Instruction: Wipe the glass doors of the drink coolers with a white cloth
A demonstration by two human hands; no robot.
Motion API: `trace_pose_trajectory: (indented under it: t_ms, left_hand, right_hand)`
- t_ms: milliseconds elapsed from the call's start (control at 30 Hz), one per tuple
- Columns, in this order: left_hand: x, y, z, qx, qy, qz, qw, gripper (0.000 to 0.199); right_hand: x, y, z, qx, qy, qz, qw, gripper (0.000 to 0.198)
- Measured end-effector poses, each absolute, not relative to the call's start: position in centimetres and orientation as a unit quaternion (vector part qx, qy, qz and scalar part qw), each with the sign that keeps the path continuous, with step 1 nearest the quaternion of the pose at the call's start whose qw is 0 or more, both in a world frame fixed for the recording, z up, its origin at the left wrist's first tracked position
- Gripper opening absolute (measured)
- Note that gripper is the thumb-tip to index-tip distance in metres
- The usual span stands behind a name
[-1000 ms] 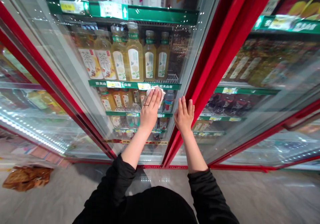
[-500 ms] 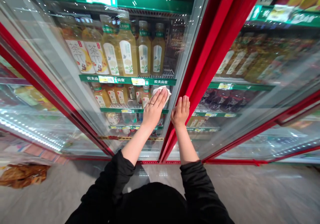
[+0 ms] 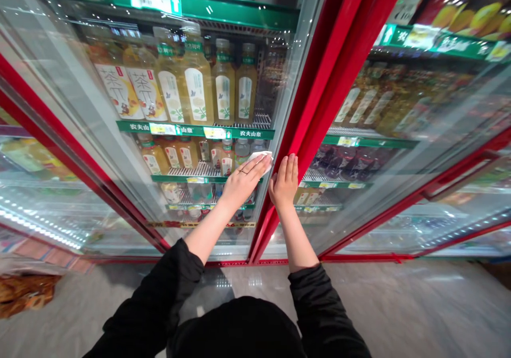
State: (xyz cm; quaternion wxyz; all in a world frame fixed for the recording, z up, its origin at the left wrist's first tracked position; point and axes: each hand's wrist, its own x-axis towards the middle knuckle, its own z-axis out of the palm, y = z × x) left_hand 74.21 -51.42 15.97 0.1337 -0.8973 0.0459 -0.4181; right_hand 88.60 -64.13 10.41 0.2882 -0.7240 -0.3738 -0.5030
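Note:
A folded white tissue (image 3: 260,156) lies pressed against the glass door (image 3: 266,102) of a drinks fridge. Over it is my left hand (image 3: 244,182), its fingers stretched toward the upper right, with a ring on one finger. The tissue's upper edge shows past the fingertips, close to the red door frame (image 3: 319,81). My right hand (image 3: 284,181) rests flat on that frame, fingers straight and side by side, with nothing in it. A small gap separates the two hands.
Behind the glass, tea bottles (image 3: 198,81) stand on shelves with green price strips (image 3: 255,134). To the right is another glass door with a red handle (image 3: 459,174). Grey floor (image 3: 399,310) runs below, with a crumpled brown thing (image 3: 27,294) at the far left.
My left hand and the tissue have moved slightly down, and the hand now slants more to the right, nearer the frame. My right hand stays on the frame. The whole view has shifted a little.

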Motion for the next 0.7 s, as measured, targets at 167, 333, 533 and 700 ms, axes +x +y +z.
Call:
trace_pose_trajectory:
  t_ms: [167, 333, 533, 700]
  left_hand:
    - [74.1, -51.3, 18.3, -0.896, 0.009, -0.431, 0.106, 0.087]
    - [73.4, -51.8, 15.4, -0.891, -0.025, -0.444, 0.089, 0.089]
    - [75.6, -52.7, 17.5, -0.911, 0.017, -0.410, 0.047, 0.077]
    - [75.8, -52.4, 18.9, -0.895, -0.037, -0.445, 0.009, 0.078]
  right_hand:
    - [88.9, -65.0, 10.4, -0.757, -0.346, -0.490, 0.258, 0.068]
    - [89.6, -65.9, 10.4, -0.766, -0.362, -0.479, 0.232, 0.060]
    - [89.7, -66.3, 10.6, -0.780, -0.368, -0.451, 0.231, 0.064]
    - [90.1, -66.4, 10.2, -0.768, -0.373, -0.460, 0.243, 0.067]
